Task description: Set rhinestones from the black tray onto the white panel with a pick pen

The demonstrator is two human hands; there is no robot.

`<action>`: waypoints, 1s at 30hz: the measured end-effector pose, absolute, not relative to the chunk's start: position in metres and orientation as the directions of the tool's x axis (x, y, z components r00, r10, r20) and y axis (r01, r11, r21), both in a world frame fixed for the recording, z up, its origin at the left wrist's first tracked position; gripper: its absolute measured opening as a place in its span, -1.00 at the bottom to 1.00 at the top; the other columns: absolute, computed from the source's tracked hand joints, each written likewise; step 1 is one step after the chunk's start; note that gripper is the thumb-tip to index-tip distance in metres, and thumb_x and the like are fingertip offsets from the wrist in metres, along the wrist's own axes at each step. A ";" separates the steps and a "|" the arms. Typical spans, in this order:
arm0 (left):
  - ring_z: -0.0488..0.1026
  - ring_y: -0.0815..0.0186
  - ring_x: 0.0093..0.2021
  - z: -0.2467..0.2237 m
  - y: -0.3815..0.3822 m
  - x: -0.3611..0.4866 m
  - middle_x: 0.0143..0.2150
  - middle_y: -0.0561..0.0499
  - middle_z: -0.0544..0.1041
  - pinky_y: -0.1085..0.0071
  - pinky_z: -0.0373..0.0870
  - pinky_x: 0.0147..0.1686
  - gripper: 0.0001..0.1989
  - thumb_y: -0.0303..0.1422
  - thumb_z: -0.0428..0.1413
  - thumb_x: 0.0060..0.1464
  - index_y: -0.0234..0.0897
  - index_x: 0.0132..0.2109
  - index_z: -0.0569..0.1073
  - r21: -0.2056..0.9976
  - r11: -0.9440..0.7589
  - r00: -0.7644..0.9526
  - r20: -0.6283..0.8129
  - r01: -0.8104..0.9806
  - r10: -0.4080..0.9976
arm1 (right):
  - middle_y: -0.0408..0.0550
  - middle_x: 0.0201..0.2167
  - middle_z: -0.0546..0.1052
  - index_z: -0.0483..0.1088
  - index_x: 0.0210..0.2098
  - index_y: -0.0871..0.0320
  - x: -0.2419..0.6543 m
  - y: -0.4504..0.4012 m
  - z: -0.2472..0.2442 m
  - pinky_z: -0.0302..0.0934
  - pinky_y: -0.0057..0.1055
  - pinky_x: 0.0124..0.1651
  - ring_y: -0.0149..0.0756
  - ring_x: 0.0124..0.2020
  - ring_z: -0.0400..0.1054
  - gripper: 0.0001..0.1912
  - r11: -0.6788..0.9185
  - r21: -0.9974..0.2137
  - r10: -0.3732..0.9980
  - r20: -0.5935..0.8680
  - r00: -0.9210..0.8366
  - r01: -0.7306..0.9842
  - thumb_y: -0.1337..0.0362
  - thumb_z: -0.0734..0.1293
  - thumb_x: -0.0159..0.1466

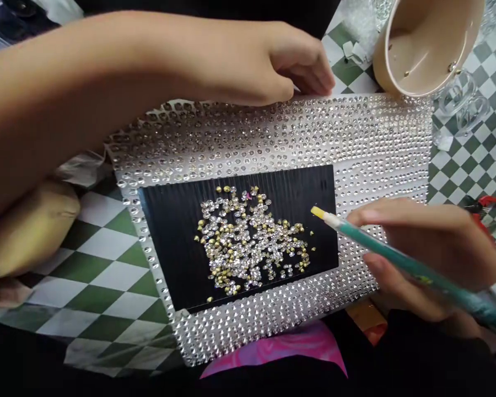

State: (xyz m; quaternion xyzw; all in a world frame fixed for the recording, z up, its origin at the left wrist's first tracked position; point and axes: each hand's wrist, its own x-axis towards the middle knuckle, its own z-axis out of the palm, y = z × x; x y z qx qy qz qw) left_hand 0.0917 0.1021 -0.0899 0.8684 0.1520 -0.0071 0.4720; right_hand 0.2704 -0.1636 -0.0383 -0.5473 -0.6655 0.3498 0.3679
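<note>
My left hand (289,66) rests at the far edge of a white sheet (347,138) covered with rows of clear rhinestones. Its fingers are curled together, their tips at the edge, and what they grip is hidden. My right hand (421,253) holds a teal pencil (397,256) between thumb and fingers. The pencil's yellow tip points left, over the right part of a black tray (173,248) lying on the sheet. Many loose rhinestones (248,242), some showing gold backs and some clear faces, are heaped across the middle of the tray.
A cream cup (421,82) with a few stones inside stands at the back right. Clear plastic rings (465,105) and red-handled pliers (491,201) lie to the right. A yellowish rounded object (33,231) is at the left. The cloth (103,264) is green-and-white checked.
</note>
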 end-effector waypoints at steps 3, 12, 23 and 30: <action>0.43 0.00 0.41 -0.092 0.105 0.092 0.37 0.07 0.49 -0.19 0.29 0.46 -0.06 -0.20 -0.13 -0.15 -0.39 0.41 0.40 0.808 -0.527 0.956 -0.152 0.266 0.250 | 0.01 -0.10 0.69 0.53 0.13 0.17 0.250 -0.156 -0.051 0.61 -0.34 0.02 -0.26 -0.03 0.65 -0.58 0.252 -0.845 0.964 0.176 -0.200 0.473 0.55 0.39 0.31; 0.45 0.14 0.39 -0.091 0.105 0.096 0.37 0.14 0.49 -0.04 0.32 0.46 -0.06 -0.32 -0.17 -0.17 -0.37 0.42 0.39 0.786 -0.546 0.949 -0.164 0.290 0.268 | -0.10 -0.39 0.63 0.51 -0.17 0.16 0.261 -0.148 -0.061 0.64 -0.25 -0.05 -0.36 -0.41 0.55 -0.78 0.374 -0.778 0.908 0.196 -0.372 0.505 0.52 0.36 0.22; 0.48 0.03 0.38 -0.094 0.106 0.095 0.37 0.09 0.54 -0.07 0.38 0.45 -0.03 -0.27 -0.12 -0.21 -0.38 0.41 0.42 0.824 -0.504 0.955 -0.141 0.260 0.262 | -0.10 -0.36 0.62 0.53 -0.10 0.14 0.264 -0.152 -0.064 0.67 -0.18 -0.08 -0.34 -0.39 0.55 -0.70 0.408 -0.773 0.898 0.243 -0.366 0.487 0.52 0.38 0.20; 0.47 -0.01 0.38 -0.096 0.106 0.093 0.39 0.03 0.54 0.02 0.41 0.48 -0.10 -0.29 -0.09 -0.15 -0.41 0.39 0.42 0.851 -0.472 0.962 -0.123 0.229 0.245 | -0.08 -0.38 0.57 0.58 -0.11 0.16 0.259 -0.159 -0.066 0.60 -0.20 -0.09 -0.32 -0.37 0.51 -0.68 0.348 -0.814 0.936 0.328 -0.126 0.465 0.53 0.34 0.19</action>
